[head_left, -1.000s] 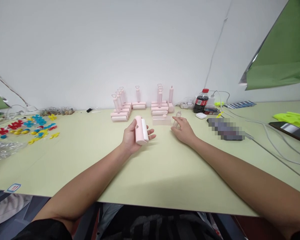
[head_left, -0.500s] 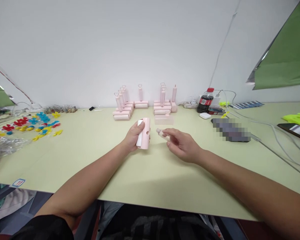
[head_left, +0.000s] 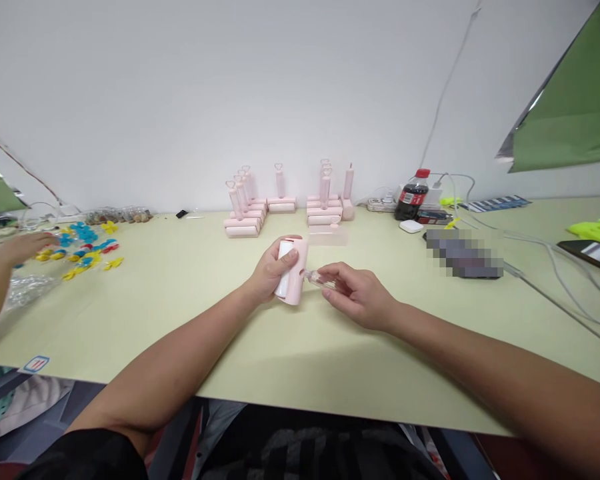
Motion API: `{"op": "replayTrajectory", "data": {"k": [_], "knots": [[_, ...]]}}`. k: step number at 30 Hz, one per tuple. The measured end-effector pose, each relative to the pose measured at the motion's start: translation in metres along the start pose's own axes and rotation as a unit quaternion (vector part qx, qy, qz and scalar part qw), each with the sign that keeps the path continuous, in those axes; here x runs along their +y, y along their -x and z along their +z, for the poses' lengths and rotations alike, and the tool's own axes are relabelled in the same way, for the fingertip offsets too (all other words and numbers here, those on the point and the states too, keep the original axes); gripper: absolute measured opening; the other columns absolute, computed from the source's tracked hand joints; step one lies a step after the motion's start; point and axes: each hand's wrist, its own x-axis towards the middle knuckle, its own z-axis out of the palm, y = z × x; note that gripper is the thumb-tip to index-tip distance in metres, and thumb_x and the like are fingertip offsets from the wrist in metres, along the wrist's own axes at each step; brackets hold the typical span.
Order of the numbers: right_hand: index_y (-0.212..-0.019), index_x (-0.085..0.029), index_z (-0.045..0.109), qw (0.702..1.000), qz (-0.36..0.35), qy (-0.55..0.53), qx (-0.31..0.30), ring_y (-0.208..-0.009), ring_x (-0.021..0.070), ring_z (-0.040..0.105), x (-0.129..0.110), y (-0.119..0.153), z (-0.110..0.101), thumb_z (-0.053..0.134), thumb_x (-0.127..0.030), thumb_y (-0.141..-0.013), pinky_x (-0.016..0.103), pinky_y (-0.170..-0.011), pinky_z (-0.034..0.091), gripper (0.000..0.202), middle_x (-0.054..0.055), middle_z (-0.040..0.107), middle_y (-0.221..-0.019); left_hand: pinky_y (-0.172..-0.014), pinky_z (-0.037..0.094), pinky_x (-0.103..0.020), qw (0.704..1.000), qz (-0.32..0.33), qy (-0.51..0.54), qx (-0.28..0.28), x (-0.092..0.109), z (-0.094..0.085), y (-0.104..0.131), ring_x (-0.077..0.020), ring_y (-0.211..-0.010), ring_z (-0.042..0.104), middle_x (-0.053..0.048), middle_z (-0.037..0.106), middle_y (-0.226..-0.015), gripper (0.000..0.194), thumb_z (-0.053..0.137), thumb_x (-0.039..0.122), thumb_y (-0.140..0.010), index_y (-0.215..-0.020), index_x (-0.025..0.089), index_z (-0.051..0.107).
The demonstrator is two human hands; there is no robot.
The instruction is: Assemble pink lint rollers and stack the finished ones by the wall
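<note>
My left hand (head_left: pixel 271 268) is wrapped round a pink lint roller head (head_left: pixel 297 280), its thumb across the white roll. A small round hole shows in the pink casing, facing right. My right hand (head_left: pixel 363 293) pinches a clear, pinkish handle (head_left: pixel 323 281) between thumb and fingers. The handle's narrow tip is at the hole; whether it has entered I cannot tell. Behind my hands lies a translucent pink cover (head_left: pixel 327 237). Several pink lint rollers (head_left: pixel 243 228) with upright handles and heart-shaped loops stand near the wall.
At right are a cola bottle (head_left: pixel 411 197), a white case (head_left: pixel 411 227), a blurred dark object (head_left: pixel 463 255), cables and a phone (head_left: pixel 593 252). Colourful plastic pieces (head_left: pixel 85 233) and a clear bag (head_left: pixel 30 293) lie at left, where another person's hand (head_left: pixel 23 248) reaches in.
The handle in my right hand has come left to the roller head's hole. My left hand has tilted the head and shifted slightly right. The other person's hand has reached further in.
</note>
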Motion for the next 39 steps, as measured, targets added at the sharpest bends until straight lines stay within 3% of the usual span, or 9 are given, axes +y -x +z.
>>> {"op": "replayTrajectory", "data": {"k": [7,15,24,34,39], "knots": [[-0.113,-0.019,0.062,0.999,-0.028,0.017,0.019,-0.056,0.0122,0.053,0.003,-0.001,0.001,0.051,-0.029,-0.091,0.026,-0.059,0.044,0.027,0.006,0.071,-0.092,-0.053,0.046,-0.025,1.000,0.008,-0.017,0.012,0.001,0.000,0.000,-0.0130,-0.054,0.058,0.003,0.059,-0.069,0.061,0.078,0.049,-0.069,-0.116,0.021,0.050],[-0.115,-0.019,0.066,0.999,0.033,-0.016,-0.026,-0.061,0.0149,0.059,-0.002,-0.003,0.000,0.045,-0.030,-0.095,0.026,-0.061,0.044,0.032,0.002,0.069,-0.074,-0.050,0.041,-0.022,0.997,0.043,-0.064,0.032,-0.003,-0.003,0.001,-0.0099,-0.054,0.052,0.004,0.056,-0.073,0.058,0.079,0.047,-0.068,-0.114,0.022,0.054],[-0.106,-0.022,0.070,0.991,0.098,-0.078,-0.057,-0.078,0.0190,0.067,-0.005,-0.005,-0.001,0.044,-0.030,-0.095,0.030,-0.073,0.048,0.030,0.002,0.073,-0.084,-0.055,0.040,-0.022,0.990,0.058,-0.119,0.048,-0.005,-0.005,0.002,-0.0122,-0.060,0.051,0.003,0.059,-0.077,0.056,0.080,0.042,-0.067,-0.114,0.022,0.057],[-0.086,-0.019,0.072,0.978,0.166,-0.104,-0.065,-0.068,0.0167,0.061,-0.011,-0.009,-0.002,0.045,-0.031,-0.092,0.027,-0.064,0.044,0.031,0.001,0.069,-0.073,-0.058,0.039,-0.023,0.987,0.055,-0.143,0.054,-0.006,-0.001,0.003,-0.0125,-0.062,0.051,0.003,0.058,-0.076,0.052,0.080,0.038,-0.068,-0.112,0.022,0.056],[-0.086,-0.018,0.074,0.977,0.173,-0.107,-0.070,-0.063,0.0156,0.059,-0.010,-0.010,-0.002,0.045,-0.029,-0.091,0.026,-0.062,0.042,0.031,0.001,0.069,-0.069,-0.059,0.039,-0.023,0.984,0.043,-0.162,0.060,-0.007,0.000,0.003,-0.0135,-0.064,0.052,0.003,0.059,-0.077,0.052,0.080,0.038,-0.068,-0.111,0.022,0.055]]}}
